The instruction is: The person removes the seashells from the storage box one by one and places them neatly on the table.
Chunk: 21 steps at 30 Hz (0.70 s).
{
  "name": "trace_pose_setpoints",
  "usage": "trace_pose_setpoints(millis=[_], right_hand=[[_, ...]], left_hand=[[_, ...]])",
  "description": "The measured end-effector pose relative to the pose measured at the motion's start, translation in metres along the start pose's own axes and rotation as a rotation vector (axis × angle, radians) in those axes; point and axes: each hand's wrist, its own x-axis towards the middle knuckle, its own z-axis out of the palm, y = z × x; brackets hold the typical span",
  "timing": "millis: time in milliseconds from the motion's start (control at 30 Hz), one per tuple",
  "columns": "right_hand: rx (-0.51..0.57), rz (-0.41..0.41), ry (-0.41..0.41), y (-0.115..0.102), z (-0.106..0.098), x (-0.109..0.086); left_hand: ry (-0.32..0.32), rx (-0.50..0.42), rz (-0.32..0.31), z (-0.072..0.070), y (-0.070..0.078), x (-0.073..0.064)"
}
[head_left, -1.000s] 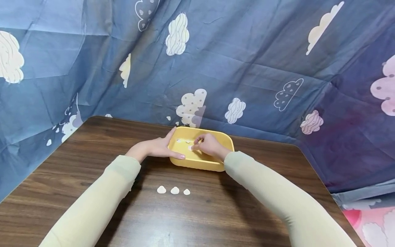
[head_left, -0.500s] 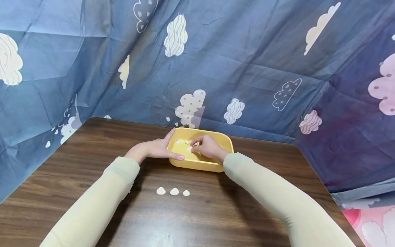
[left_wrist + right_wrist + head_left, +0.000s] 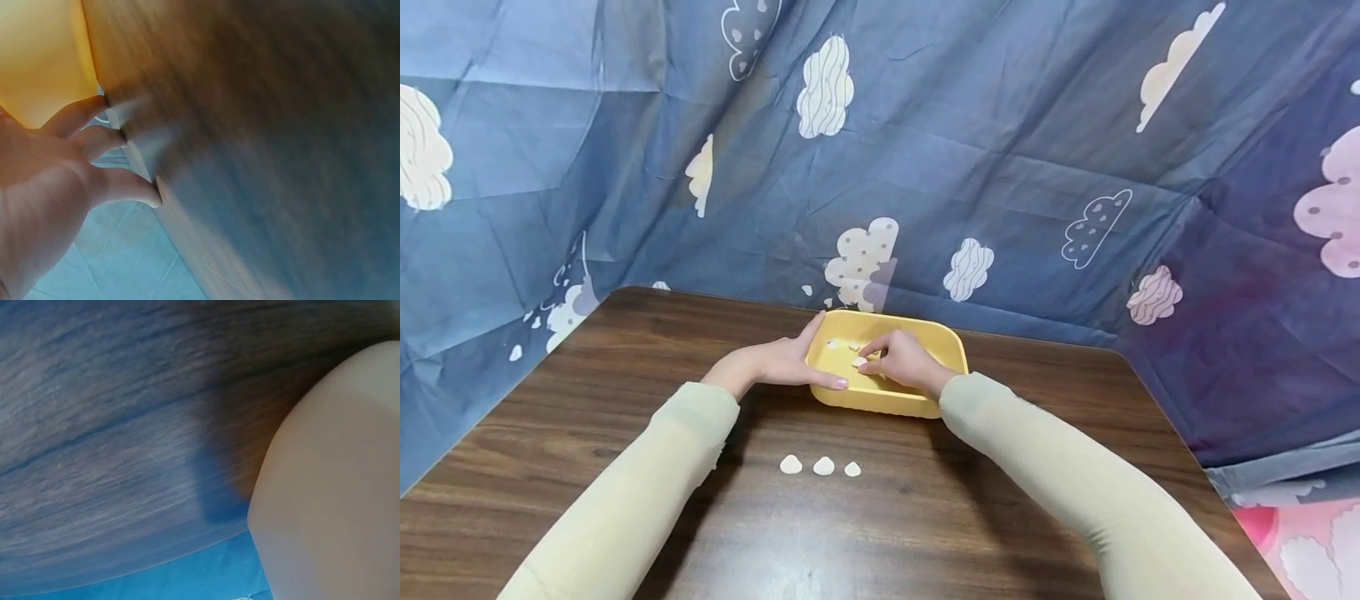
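Note:
A yellow tray (image 3: 880,400) with raised walls stands near the table's far edge in the head view. My left hand (image 3: 778,360) spans its left end with fingers spread, the thumb lying along the front rim. In the left wrist view, several fingers (image 3: 125,184) of that hand reach past the tray wall to the table. Inside the tray, my right hand (image 3: 904,360) pinches a small white shell-like piece (image 3: 859,362) between thumb and index finger. Two more pale pieces lie behind it: one at the left (image 3: 832,344), one partly hidden by the fingers (image 3: 854,347).
Three white shell-like pieces lie in a row on the brown wooden table (image 3: 865,533), in front of the tray: left (image 3: 791,464), middle (image 3: 823,466) and right (image 3: 852,469). A blue cloud-patterned curtain (image 3: 925,183) hangs close behind the table.
My right index finger has come down and left toward the thumb, and the white piece now sits between them. The left hand has stayed on the tray.

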Motion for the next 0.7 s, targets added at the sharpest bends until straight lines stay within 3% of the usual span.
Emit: trace_pose_setpoints(millis=[400, 700], right_hand=[[0.033, 0.068, -0.023, -0.002, -0.003, -0.003], [-0.043, 0.017, 0.016, -0.019, -0.019, 0.001]], left_hand=[[-0.015, -0.006, 0.003, 0.003, 0.001, 0.001], [0.006, -0.003, 0.002, 0.0, 0.0, -0.001]])
